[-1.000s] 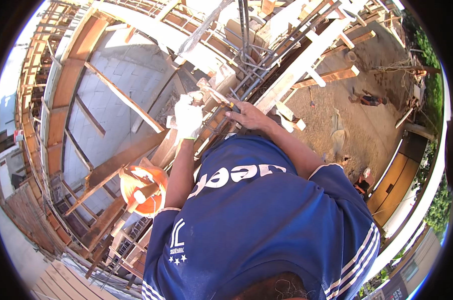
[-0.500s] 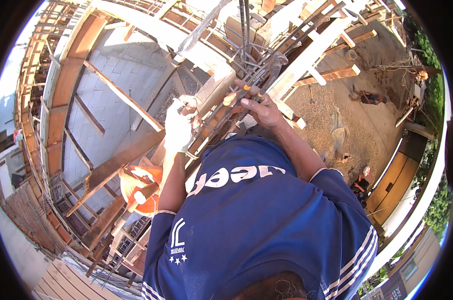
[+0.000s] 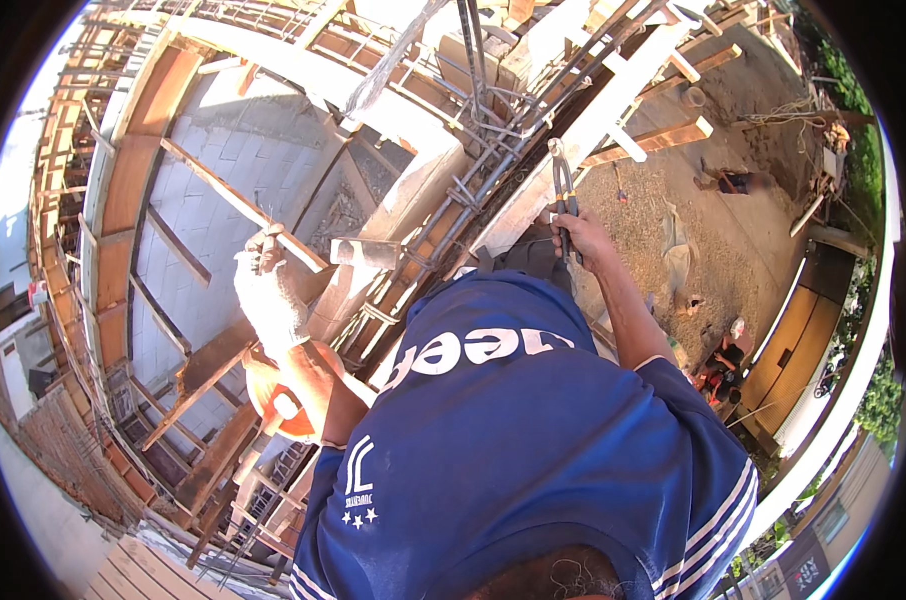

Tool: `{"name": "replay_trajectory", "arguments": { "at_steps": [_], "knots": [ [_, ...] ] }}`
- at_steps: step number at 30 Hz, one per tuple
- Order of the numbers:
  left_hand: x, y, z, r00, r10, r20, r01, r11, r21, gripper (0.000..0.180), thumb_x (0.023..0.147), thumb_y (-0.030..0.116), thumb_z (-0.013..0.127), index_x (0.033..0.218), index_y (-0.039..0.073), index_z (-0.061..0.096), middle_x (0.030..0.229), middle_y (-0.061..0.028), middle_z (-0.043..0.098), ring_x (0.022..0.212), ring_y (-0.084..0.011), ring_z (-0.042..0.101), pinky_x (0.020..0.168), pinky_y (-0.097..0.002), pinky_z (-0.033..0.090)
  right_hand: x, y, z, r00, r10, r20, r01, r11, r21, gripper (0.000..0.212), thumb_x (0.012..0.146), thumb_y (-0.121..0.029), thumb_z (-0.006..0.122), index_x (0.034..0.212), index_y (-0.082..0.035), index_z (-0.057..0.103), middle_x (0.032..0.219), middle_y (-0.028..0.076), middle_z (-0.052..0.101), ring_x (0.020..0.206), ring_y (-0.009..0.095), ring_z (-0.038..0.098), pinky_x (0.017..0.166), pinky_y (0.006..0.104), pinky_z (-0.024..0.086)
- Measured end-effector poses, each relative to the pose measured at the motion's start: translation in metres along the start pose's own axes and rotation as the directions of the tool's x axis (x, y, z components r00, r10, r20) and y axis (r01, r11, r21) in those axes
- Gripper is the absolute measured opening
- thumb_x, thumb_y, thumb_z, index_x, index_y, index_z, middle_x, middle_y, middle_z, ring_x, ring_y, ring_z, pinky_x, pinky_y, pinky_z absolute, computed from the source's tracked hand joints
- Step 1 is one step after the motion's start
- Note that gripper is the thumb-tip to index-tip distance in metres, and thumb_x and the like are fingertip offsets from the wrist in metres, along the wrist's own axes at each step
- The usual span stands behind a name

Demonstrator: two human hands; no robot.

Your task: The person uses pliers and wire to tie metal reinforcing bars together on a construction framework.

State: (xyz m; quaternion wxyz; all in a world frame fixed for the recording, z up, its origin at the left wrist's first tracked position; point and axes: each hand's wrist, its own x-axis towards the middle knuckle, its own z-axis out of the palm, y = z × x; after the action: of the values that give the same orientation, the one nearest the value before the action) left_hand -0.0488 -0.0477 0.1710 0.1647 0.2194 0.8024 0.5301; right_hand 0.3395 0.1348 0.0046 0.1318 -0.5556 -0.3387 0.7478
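My right hand is closed round the handles of a pair of pincers, whose metal jaws point away from me, right of the rebar cage. My left hand, in a pale glove with bare fingertips, is raised at the left, apart from the cage. Its fingers are curled together; what they hold, if anything, is too small to make out. Between the hands runs the rebar cage, long steel bars tied with stirrups, lying in a wooden formwork trough. A short wood block sits beside the cage.
An orange round object is below my left forearm. Timber braces slant over a block wall at the left. Far below on the right are dirt ground and people. Vertical bars rise ahead.
Both hands have come away from the rebar cage. My left hand has swung left and nearer; my right hand has drawn right and back with the pincers, which now point away from me.
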Motion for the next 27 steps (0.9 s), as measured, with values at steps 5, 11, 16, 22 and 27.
{"name": "replay_trajectory", "arguments": {
  "at_steps": [5,11,16,22,27],
  "knots": [
    [-0.031,0.115,-0.022,0.821,0.297,-0.488,-0.25,0.955,0.16,0.026,0.096,0.021,0.054,0.107,0.004,0.07,0.065,0.0031,0.048,0.053,-0.0047,0.038,0.048,-0.0206,0.028,0.017,0.028,-0.002,0.996,0.041,-0.079,-0.062,0.955,-0.289,0.026,0.083,-0.012,0.059,0.106,0.0,0.055,0.075,0.012,0.06,0.06,0.02,0.062,0.053,0.0336,0.053],
    [-0.048,0.141,-0.011,0.676,0.506,-0.535,-0.544,0.833,0.1,0.026,0.094,0.02,0.06,0.103,-0.004,0.067,0.057,-0.0009,0.047,0.047,-0.0084,0.039,0.045,-0.0221,0.028,0.039,0.036,-0.004,0.922,-0.387,-0.003,0.124,0.302,-0.945,0.039,0.082,-0.022,0.061,0.114,-0.001,0.053,0.093,0.024,0.066,0.09,0.043,0.065,0.081,0.05,0.051],
    [-0.033,0.067,0.082,0.849,0.483,0.216,-0.526,0.809,0.261,0.018,0.096,0.014,0.058,0.105,0.002,0.068,0.082,-0.0082,0.066,0.067,-0.0166,0.058,0.065,-0.0295,0.046,0.042,0.039,-0.003,0.97,-0.242,-0.008,0.08,0.35,-0.933,0.047,0.078,-0.025,0.064,0.116,0.0,0.052,0.101,0.028,0.065,0.098,0.046,0.063,0.087,0.0513,0.049],
    [-0.046,-0.081,0.125,0.885,0.181,0.429,-0.359,0.852,0.382,0.015,0.095,0.018,0.058,0.099,0.007,0.067,0.082,-0.0144,0.065,0.076,-0.0257,0.064,0.069,-0.0372,0.049,0.045,0.041,0.009,0.929,-0.363,0.075,0.175,0.25,-0.952,0.046,0.078,-0.025,0.066,0.114,0.001,0.052,0.1,0.027,0.065,0.097,0.044,0.064,0.086,0.0507,0.05],
    [-0.052,-0.096,0.109,0.93,-0.118,0.347,-0.012,0.936,0.351,0.02,0.095,0.021,0.056,0.1,0.004,0.067,0.084,-0.0143,0.065,0.08,-0.0255,0.063,0.072,-0.0373,0.048,0.062,0.017,0.051,0.953,-0.236,0.191,0.252,0.264,-0.931,0.054,0.079,-0.027,0.066,0.118,0.003,0.045,0.106,0.03,0.061,0.102,0.046,0.061,0.089,0.051,0.05]
  ]
}}
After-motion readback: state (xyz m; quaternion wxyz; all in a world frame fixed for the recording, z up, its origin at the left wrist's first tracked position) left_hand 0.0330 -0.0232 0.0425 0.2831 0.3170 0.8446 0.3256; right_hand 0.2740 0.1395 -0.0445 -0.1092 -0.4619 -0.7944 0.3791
